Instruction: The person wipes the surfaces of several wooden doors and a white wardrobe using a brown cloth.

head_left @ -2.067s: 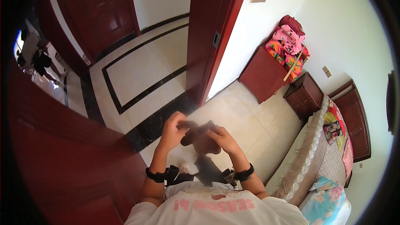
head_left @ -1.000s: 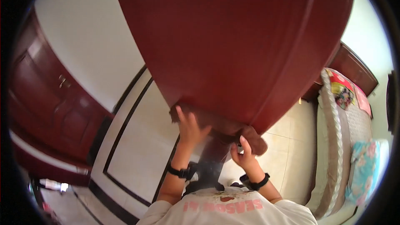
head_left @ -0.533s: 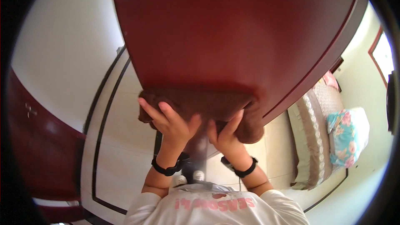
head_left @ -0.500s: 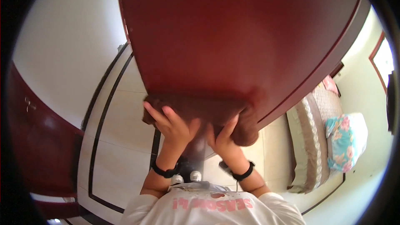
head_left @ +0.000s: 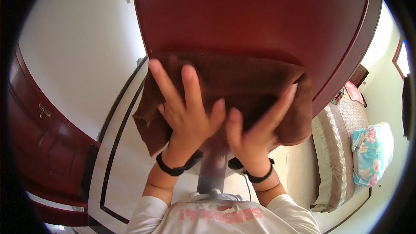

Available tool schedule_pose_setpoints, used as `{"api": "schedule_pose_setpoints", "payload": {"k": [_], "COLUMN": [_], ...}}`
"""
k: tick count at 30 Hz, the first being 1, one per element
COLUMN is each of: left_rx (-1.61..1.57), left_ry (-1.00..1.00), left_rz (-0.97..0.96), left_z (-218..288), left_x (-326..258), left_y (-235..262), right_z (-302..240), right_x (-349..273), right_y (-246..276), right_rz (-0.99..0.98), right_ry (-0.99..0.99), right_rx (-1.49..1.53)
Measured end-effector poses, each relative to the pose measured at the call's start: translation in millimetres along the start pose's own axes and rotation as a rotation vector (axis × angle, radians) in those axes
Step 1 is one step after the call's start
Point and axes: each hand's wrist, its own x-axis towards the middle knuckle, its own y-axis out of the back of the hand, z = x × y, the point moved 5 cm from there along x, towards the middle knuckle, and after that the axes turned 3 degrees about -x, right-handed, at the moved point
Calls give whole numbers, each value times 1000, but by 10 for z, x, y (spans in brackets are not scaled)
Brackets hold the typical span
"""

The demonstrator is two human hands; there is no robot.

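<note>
A brown cloth point(head_left: 247, 76) lies spread against a large, glossy dark red panel point(head_left: 242, 13). Its lower left and right corners hang loose. My left hand point(head_left: 186, 117) presses on the cloth's left part with outstretched, spread fingers, while one finger looks bent. On the right part, my right hand point(head_left: 255, 138) rests with thumb and forefinger wide apart. Motion blurs that hand a little, and its other fingers are hard to see. Dark bands circle both wrists.
On the right stands a bed point(head_left: 333, 147) with a floral bundle point(head_left: 370, 156) on it. A dark red door point(head_left: 47, 134) with a handle is at the left, beside a white wall point(head_left: 86, 39). Light floor tiles point(head_left: 125, 156) carry black border strips.
Both hands have moved up the panel and farther apart. The cloth, bunched before, is now spread wider and sits higher. The fingers are more outstretched.
</note>
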Motion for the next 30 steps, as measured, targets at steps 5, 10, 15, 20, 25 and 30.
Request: {"api": "schedule_pose_setpoints", "payload": {"k": [5,10,15,20,25,30], "left_rx": [51,31,61,-136,-164,385], "left_ry": [20,11,63,257,259,-387], "left_rz": [52,-22,-61,-99,-169,-132], "left_z": [-260,-717,-891,-671,-311,181], "left_x": [-663,-2109,-2322,-1009,-98,-341], "left_y": [-113,-301,-499,-293,-171,-240], "right_z": [267,58,-23,-265,-312,106], "right_x": [-724,-913,-750,-258,187,-450], "right_y": [-596,-584,-681,-758,-256,-394], "right_rz": [-468,-626,-989,-282,-91,-217], "right_ry": [70,-183,-306,409,451,360], "right_rx": [-28,422,661,-5,-313,-650]}}
